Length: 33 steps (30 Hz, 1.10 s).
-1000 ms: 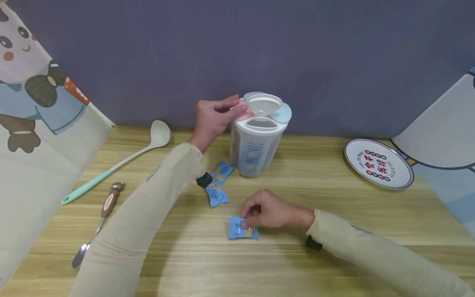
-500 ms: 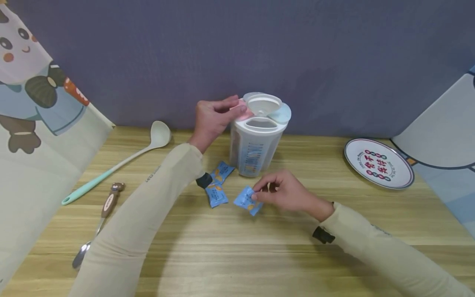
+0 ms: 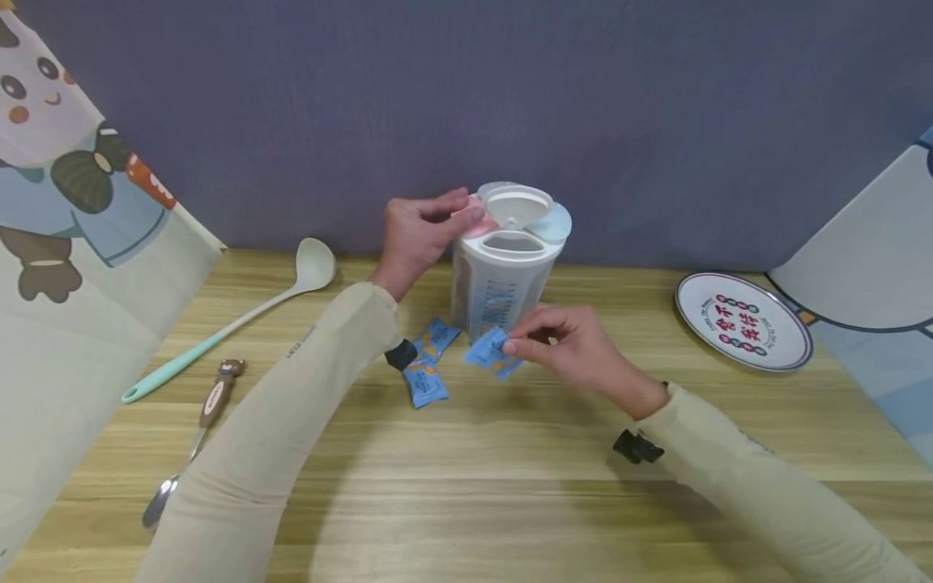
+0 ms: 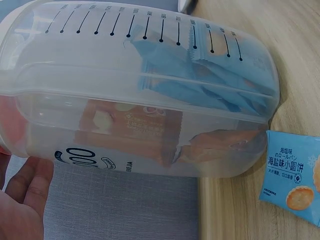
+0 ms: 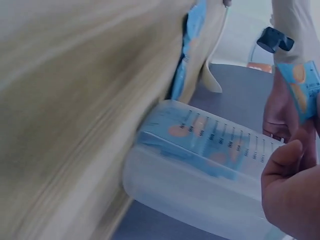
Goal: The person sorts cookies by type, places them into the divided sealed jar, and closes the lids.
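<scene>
A clear plastic storage container (image 3: 474,283) with a white lid stands upright against the back wall; one white flap (image 3: 516,204) is raised. Through its wall show blue biscuit packets (image 4: 165,70) in one compartment and orange-brown packets (image 4: 132,125) in another. My left hand (image 3: 423,235) holds the lid at its pink flap (image 3: 477,217). Between thumb and fingers, my right hand (image 3: 576,344) pinches a blue biscuit packet (image 3: 487,348) above the table, in front of the container's lower part. Two more blue packets (image 3: 438,337) lie overlapping on the table beside my left wrist.
A white ladle (image 3: 315,263) with a mint handle lies at the left. Nearer is a spoon with a brown bear handle (image 3: 215,397), partly by my left sleeve. At the right a white plate (image 3: 696,312) with red lettering leans near the printed side panel.
My right hand has lifted the blue biscuit packet off the table and carried it away from me, up towards the container. The left hand stays on the lid.
</scene>
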Available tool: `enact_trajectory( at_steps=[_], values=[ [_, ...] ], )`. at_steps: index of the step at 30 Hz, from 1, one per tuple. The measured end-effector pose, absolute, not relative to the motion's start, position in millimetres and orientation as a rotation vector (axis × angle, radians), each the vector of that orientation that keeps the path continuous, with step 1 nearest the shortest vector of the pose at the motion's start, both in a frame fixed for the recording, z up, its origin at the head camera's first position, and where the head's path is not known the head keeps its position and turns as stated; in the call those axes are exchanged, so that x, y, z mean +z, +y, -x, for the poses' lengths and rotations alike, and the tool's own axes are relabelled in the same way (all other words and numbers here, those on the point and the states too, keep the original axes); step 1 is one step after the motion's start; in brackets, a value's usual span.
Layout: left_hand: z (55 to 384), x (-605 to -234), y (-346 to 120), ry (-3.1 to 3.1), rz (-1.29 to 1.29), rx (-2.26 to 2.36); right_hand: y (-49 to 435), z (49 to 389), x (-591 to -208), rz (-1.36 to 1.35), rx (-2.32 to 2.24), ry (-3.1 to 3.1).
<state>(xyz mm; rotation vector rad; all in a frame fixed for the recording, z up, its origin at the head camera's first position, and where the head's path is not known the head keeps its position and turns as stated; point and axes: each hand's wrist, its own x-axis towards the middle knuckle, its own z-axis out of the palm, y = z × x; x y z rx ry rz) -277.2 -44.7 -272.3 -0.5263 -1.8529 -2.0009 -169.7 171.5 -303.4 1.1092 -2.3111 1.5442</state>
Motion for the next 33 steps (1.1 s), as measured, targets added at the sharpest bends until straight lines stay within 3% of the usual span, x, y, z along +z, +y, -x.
enact_trajectory(
  at_steps=[10, 33],
  values=[
    [278, -273, -43, -1.855, 0.524, -2.01, 171, 179, -289, -1.072, 1.671, -2.107],
    [278, -274, -44, -1.904, 0.485, -1.981, 168, 200, -245, -0.628, 1.687, -1.896]
  ],
)
